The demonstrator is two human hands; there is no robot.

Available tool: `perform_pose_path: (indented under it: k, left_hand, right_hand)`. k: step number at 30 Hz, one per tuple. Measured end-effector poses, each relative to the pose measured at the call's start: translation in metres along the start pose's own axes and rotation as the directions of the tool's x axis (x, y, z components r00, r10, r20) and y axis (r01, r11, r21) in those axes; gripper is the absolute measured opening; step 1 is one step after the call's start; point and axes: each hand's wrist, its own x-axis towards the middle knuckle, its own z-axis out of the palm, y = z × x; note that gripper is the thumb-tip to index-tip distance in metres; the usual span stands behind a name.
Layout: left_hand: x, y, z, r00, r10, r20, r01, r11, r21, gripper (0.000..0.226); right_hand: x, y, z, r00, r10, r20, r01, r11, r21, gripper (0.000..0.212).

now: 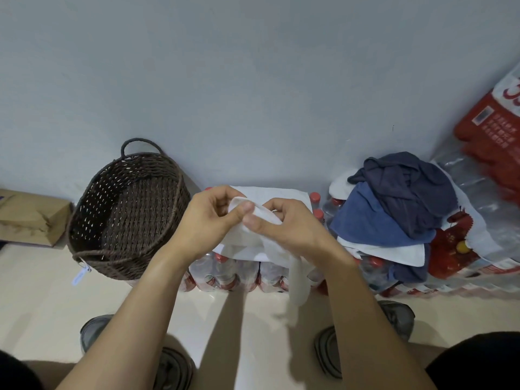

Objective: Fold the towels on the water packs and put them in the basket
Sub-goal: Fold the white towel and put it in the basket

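Observation:
I hold a white towel [253, 243] over the water packs [225, 274] in the middle. My left hand [208, 220] pinches its upper edge between thumb and fingers. Right beside it, my right hand [287, 223] pinches the same edge, and a strip of the towel hangs down below that wrist. The far part of the towel lies flat on the bottle tops. To the right, a pile of towels [394, 204] in dark blue, blue and white rests on more packs. A dark brown woven basket [92, 204] stands on the floor at the left, with nothing visible inside.
A grey wall runs close behind everything. A crumpled brown cardboard box [31, 218] lies left of the basket. Taller stacked water packs with red labels [489, 142] rise at the far right. Shoes [394, 319] sit on the pale floor near my feet.

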Motion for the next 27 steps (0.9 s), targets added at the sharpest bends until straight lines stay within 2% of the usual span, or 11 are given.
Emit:
perform_pose_path:
  k: [4,8,11,14,16,19,21,22,24,26,27]
  left_hand:
    - [0.001,0.008,-0.002,0.998,-0.008,-0.066,-0.004,0.986,-0.17,0.019]
    - [0.003,0.015,-0.006,0.991,-0.007,-0.137,-0.029,0.967,-0.255,0.016]
    - [0.004,0.016,-0.011,0.976,0.013,-0.216,-0.05,0.985,-0.165,0.018]
    - [0.004,0.014,-0.02,0.97,0.074,-0.232,-0.043,0.99,0.134,0.015]
    - [0.003,0.012,-0.03,0.979,0.089,-0.185,-0.025,0.946,0.322,0.016]
    - [0.003,0.008,-0.043,0.993,0.017,-0.113,0.045,0.851,0.524,0.02]
    - [0.004,0.005,-0.047,0.993,-0.049,-0.111,0.106,0.788,0.607,0.023]
    - [0.004,0.002,-0.048,0.99,-0.093,-0.108,0.14,0.77,0.622,0.026]
    - [0.004,-0.006,-0.045,0.979,-0.187,-0.085,0.202,0.797,0.57,0.03]
    - [0.003,-0.019,-0.039,0.965,-0.245,-0.096,0.263,0.877,0.402,0.03]
    - [0.003,-0.026,-0.035,0.957,-0.263,-0.124,0.289,0.905,0.311,0.03]
  right_hand:
    - [-0.006,-0.003,-0.021,0.964,0.147,0.22,-0.095,0.968,-0.231,0.031]
    - [-0.018,0.005,-0.046,0.912,0.307,0.271,-0.195,0.907,-0.373,0.026]
    - [-0.027,0.013,-0.067,0.864,0.422,0.274,-0.326,0.884,-0.335,0.027]
    - [-0.033,0.021,-0.087,0.871,0.443,0.214,-0.363,0.872,-0.327,0.045]
    - [-0.037,0.027,-0.097,0.868,0.464,0.176,-0.422,0.877,-0.229,0.046]
    - [-0.041,0.033,-0.107,0.879,0.454,0.144,-0.455,0.89,-0.028,0.036]
    - [-0.041,0.034,-0.109,0.918,0.373,0.133,-0.395,0.888,0.236,0.041]
    - [-0.04,0.035,-0.109,0.941,0.317,0.117,-0.337,0.848,0.41,0.045]
    - [-0.038,0.035,-0.105,0.974,0.217,0.063,-0.2,0.696,0.689,0.043]
    - [-0.033,0.037,-0.098,0.983,0.183,0.0,-0.106,0.57,0.815,0.034]
    - [-0.03,0.04,-0.094,0.983,0.183,-0.024,-0.08,0.538,0.839,0.037]
